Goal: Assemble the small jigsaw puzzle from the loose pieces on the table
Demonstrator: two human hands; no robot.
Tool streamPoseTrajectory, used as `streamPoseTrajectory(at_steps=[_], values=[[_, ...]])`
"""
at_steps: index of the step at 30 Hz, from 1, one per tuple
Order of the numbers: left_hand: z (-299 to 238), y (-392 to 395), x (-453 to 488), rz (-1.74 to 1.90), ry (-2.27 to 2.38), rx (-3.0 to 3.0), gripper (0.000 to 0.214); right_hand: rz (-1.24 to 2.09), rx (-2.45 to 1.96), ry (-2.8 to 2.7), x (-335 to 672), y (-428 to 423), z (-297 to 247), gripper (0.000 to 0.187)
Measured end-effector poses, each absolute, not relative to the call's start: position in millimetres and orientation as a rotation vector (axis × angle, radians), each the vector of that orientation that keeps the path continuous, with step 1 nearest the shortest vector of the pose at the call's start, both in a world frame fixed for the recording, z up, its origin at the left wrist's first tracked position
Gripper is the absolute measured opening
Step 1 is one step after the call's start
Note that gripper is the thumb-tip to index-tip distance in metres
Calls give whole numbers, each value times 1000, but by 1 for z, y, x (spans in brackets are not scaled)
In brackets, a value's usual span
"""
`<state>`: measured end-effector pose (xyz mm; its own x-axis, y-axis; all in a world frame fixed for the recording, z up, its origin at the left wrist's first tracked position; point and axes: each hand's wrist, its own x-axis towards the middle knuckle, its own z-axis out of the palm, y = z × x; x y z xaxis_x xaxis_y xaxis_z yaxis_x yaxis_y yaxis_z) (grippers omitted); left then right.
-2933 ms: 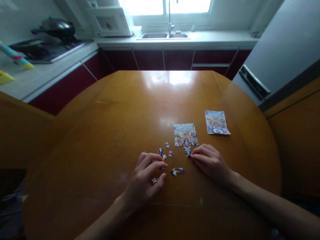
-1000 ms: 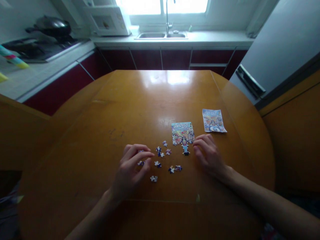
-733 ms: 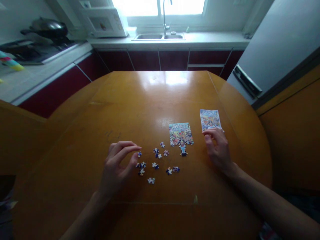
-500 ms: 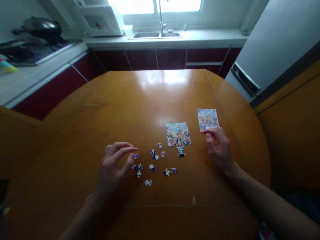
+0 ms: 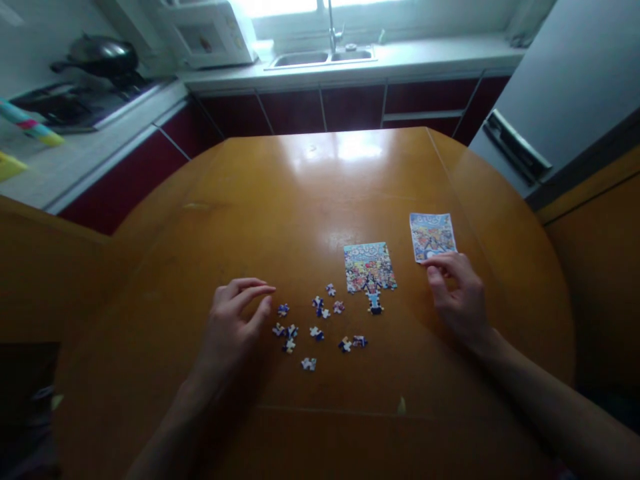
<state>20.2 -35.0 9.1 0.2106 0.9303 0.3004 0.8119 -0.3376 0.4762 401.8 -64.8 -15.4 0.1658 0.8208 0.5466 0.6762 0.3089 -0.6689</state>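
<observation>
Looking down at a glossy round wooden table [image 5: 300,200] in a kitchen, here's the layout left to right. The left hand [image 5: 231,328] rests on the wood with its fingers loosely curled. Thumb and index finger are apart, with nothing between them as far as I can see. Its fingertips sit just beside the nearest of the loose puzzle pieces [image 5: 283,309]. About a dozen of those are scattered in a small patch between the two hands.

Right of them lies the assembled block [image 5: 370,265], with a short stub of joined pieces [image 5: 374,302] sticking out of its near edge. Further right, apart from the assembled block, the reference card [image 5: 433,235] lies flat. The right hand [image 5: 461,297] is half curled with its index fingertip at the reference card's near edge. I can't tell if it's actually pinching it or just touching.

My two cents: keep the reference card flat and turned the same way as the assembled block, so colours compare straight across. Take the loose puzzle pieces one at a time between thumb and index. I'd try them against the stub first, since it probably has the most open edges.
</observation>
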Motion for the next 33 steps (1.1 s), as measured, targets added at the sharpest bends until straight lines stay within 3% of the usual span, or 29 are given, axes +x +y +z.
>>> streamPoseTrajectory(at_steps=[6, 14, 33], values=[[11, -37, 17, 775, 1667, 2258, 18, 143, -1441, -1567, 402, -66, -20, 11], [11, -40, 12, 442, 1759, 2143, 18, 142, -1440, -1590, 401, -68, -23, 10], [16, -57, 27, 396, 1409, 2185, 12, 173, -1439, -1604, 402, -69, -24, 16]])
